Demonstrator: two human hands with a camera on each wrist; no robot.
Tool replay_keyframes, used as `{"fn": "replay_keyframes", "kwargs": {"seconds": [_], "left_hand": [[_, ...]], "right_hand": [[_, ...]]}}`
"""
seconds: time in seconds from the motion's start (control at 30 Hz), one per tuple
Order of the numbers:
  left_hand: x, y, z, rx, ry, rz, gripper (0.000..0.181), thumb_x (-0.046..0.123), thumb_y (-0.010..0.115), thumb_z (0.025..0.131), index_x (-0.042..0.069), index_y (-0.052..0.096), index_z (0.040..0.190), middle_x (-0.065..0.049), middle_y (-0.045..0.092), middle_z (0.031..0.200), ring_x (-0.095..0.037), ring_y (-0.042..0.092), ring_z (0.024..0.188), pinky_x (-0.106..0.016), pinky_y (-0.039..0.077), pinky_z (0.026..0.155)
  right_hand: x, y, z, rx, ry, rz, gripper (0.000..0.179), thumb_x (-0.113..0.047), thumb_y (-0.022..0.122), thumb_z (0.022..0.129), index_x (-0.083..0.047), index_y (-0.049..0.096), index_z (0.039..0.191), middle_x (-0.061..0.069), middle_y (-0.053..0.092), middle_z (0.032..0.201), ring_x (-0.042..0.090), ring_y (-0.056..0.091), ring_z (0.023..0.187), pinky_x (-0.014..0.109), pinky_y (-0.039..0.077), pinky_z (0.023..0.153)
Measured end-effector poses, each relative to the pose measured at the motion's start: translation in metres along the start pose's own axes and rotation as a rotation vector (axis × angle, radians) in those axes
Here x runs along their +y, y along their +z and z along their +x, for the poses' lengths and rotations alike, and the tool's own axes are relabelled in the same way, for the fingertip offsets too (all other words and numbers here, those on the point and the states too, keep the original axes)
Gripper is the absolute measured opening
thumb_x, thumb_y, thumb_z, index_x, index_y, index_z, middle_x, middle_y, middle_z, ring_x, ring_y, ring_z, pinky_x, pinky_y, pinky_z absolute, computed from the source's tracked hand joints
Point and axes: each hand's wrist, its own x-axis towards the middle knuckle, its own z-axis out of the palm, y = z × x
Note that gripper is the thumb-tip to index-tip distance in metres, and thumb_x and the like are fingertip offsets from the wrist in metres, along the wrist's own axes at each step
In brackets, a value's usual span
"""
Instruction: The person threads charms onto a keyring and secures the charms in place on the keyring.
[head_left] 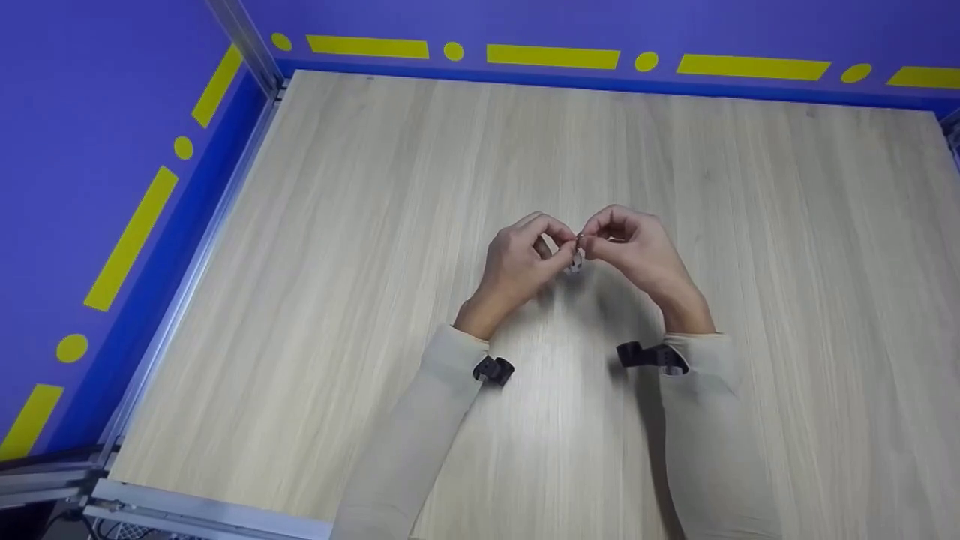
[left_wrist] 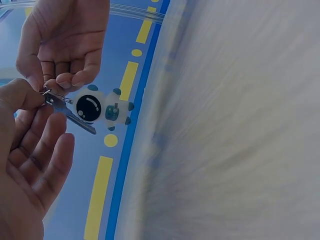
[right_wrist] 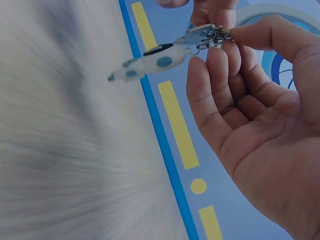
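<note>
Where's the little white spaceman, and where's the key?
White spaceman (left_wrist: 104,109): left wrist view, where the head meets the body.
Key (left_wrist: 73,116): left wrist view, on its blade.

Left hand (head_left: 517,259) and right hand (head_left: 637,251) angled inward, close together, both pinching, sleeved forearms (head_left: 416,427) extended forward

Room to pass beside both hands (head_left: 517,259) (head_left: 643,251)
Tabletop (head_left: 360,247) spreads left and right; blue walls (head_left: 97,112) bar the far and left edges.
</note>
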Motion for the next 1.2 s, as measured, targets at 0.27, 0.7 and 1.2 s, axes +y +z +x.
{"fn": "replay_keyframes", "kwargs": {"seconds": [0.27,0.7,1.2], "left_hand": [[-0.004,0.0,0.0,-0.066,-0.013,-0.099,0.021,0.012,0.077,0.096,0.004,0.072,0.115,-0.005,0.071,0.112,-0.007,0.065,0.07,-0.026,0.054,0.065],[-0.004,0.0,-0.001,-0.101,-0.042,-0.109,0.025,0.011,0.083,0.093,0.005,0.071,0.114,-0.003,0.073,0.107,-0.005,0.063,0.069,-0.023,0.052,0.065],[0.001,-0.012,0.004,-0.06,-0.045,-0.027,0.02,0.018,0.087,0.09,0.007,0.073,0.097,0.001,0.072,0.092,-0.004,0.058,0.068,-0.022,0.048,0.064]], "right_hand": [[0.002,-0.003,0.001,0.02,-0.024,0.095,0.004,0.005,0.067,0.094,0.002,0.07,0.096,0.013,0.069,0.093,0.02,0.068,0.081,0.03,0.058,0.08],[0.004,-0.005,0.0,0.036,-0.024,0.137,0.01,0.004,0.068,0.095,0.011,0.066,0.102,0.014,0.069,0.094,0.019,0.067,0.08,0.031,0.059,0.079],[0.008,-0.006,0.003,-0.009,-0.031,0.072,0.013,0.004,0.073,0.095,0.013,0.068,0.104,0.017,0.071,0.101,0.02,0.068,0.087,0.031,0.059,0.083]]}}
